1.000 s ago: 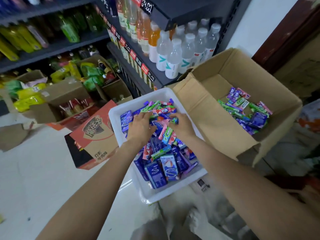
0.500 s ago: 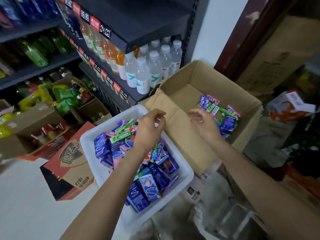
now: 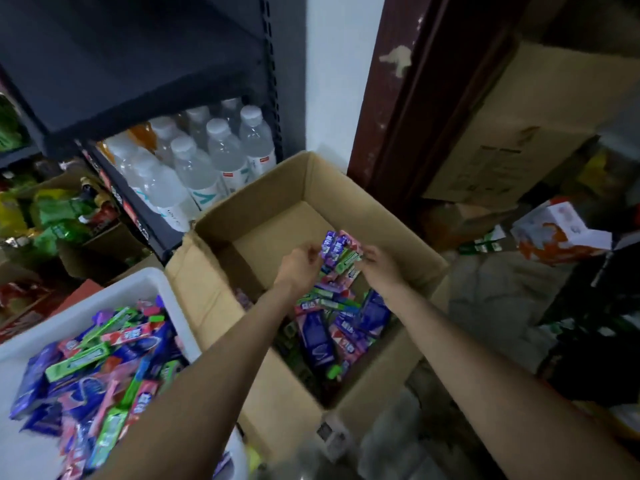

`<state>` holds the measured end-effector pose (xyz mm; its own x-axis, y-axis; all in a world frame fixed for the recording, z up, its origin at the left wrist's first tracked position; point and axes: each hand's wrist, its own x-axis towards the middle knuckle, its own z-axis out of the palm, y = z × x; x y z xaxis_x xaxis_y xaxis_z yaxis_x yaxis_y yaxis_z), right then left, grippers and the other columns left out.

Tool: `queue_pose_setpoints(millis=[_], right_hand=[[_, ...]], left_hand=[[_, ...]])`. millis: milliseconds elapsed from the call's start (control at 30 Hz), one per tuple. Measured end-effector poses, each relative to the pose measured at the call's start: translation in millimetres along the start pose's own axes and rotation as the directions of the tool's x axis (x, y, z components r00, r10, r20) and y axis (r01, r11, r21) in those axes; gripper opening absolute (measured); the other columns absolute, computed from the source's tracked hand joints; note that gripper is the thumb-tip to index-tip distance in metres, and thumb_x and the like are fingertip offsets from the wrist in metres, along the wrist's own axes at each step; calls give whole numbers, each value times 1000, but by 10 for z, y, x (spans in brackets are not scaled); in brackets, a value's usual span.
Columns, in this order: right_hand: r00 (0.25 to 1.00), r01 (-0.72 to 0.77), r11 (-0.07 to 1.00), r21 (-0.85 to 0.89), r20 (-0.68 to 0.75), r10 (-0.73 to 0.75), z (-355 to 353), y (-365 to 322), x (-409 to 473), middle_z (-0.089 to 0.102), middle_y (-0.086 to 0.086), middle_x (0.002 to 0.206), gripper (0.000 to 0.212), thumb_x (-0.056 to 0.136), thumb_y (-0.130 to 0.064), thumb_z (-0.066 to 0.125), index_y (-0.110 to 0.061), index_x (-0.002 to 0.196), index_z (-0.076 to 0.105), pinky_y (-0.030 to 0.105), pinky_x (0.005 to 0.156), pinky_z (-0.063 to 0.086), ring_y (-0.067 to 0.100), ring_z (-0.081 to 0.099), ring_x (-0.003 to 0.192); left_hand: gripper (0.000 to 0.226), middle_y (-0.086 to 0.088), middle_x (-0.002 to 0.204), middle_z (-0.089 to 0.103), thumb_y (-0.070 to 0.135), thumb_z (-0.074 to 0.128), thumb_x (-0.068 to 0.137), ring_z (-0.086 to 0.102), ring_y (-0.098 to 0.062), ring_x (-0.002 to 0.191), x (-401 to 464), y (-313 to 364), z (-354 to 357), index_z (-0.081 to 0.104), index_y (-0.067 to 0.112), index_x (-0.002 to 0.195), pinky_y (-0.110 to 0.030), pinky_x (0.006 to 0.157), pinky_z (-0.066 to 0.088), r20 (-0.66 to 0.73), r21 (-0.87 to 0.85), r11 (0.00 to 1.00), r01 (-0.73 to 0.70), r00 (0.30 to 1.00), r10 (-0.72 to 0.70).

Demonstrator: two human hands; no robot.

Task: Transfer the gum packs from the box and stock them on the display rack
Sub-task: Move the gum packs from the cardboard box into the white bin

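We find both hands inside the open cardboard box (image 3: pixel 242 216), raised above the loose stock on its floor. The left hand (image 3: pixel 298 268) and the right hand (image 3: pixel 377 266) face each other with a small handful of gum packs (image 3: pixel 337 256) between them. The left hand's fingers are curled and pinching the purple end of the bundle; the right hand's fingers are curled round the green and pink side. How many packs the bundle holds we cannot tell, as the frame is blurred.

The remaining gum packs (image 3: pixel 332 327) lie in a jumbled heap at the near right of the box floor, a mix of slim stick packs and wider blue sleeves. The white plastic bin (image 3: pixel 152 282) just beside the box on the left already carries a deep pile of the same goods.

Our judgement on handling: the packs are light, fairly stiff card or foil wrappers, probably slick against one another, so a loose handful may fan out and shed pieces. We advise squeezing across the long flat faces with the packs aligned, not at the ends. Crushing risk looks low.

Bottled water (image 3: pixel 221 157) stands on the dark shelf behind the box.
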<state>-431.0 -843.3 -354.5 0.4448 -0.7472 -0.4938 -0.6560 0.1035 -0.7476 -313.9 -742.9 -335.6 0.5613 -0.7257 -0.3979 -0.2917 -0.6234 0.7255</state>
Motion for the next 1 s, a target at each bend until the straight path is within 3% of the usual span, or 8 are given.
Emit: queue_pose_setpoints(millis=[133,233,367,467,567,667,867,1000], right_hand=[[995,-21,993,-119,91,32,58,208,360,56,6,130,51,85,-17,61,-16,134,46,41,100,44,25,53,119],[995,-28,992,-125,88,39,136,149,470,61,10,121,43,85,-9,58,-11,127,48,37,92,48,25,58,110],[1000,-24,974,-226,12,27,199,132,581,48,18,133,53,88,-13,53,-13,138,38,36,97,39,34,45,122],[1000,-14,983,-183,-7,13,215,172,570,39,17,137,54,91,-11,49,-18,142,32,34,103,34,32,37,127],[1000,-8,985,-171,-22,4,222,172,544,33,16,140,58,90,-4,45,-18,144,29,34,107,31,32,32,131],[998,-62,973,-222,-17,59,267,167,547,27,18,143,64,88,2,45,-13,146,22,36,107,28,35,28,133],[990,-143,971,-193,-12,144,308,97,601,35,17,135,42,87,-1,56,-10,126,48,37,101,39,34,41,121],[984,-175,975,-136,-36,172,387,137,697,51,18,125,35,85,-9,59,-4,118,50,46,97,44,36,50,115]], left_hand=[[34,-16,123,60,11,44,97,57,-31,110,360,-48,272,50,8,131,-27,81,43,19,57,994,90,996,-91],[38,-15,121,61,5,51,92,57,-30,111,573,-81,394,51,6,129,-21,79,39,10,65,995,80,997,-81],[51,-17,123,53,15,65,85,50,-33,115,781,-104,501,48,10,133,-32,96,40,26,145,989,37,999,-41],[62,-17,127,44,19,68,82,44,-33,118,851,-122,555,42,11,138,-39,102,37,2,272,961,45,999,-48],[54,-20,126,47,12,65,83,46,-37,118,849,-162,515,45,6,134,-39,103,37,-19,304,950,65,998,-62],[48,-21,126,53,7,61,87,46,-34,120,792,-233,385,47,3,132,-30,101,32,5,320,945,67,997,-72],[37,-17,123,61,12,61,89,56,-30,115,744,-243,312,57,5,125,-26,91,37,9,177,971,162,986,-167],[33,-12,124,61,13,65,87,55,-27,114,785,-272,302,60,5,118,-21,86,35,36,158,973,167,984,-175]])
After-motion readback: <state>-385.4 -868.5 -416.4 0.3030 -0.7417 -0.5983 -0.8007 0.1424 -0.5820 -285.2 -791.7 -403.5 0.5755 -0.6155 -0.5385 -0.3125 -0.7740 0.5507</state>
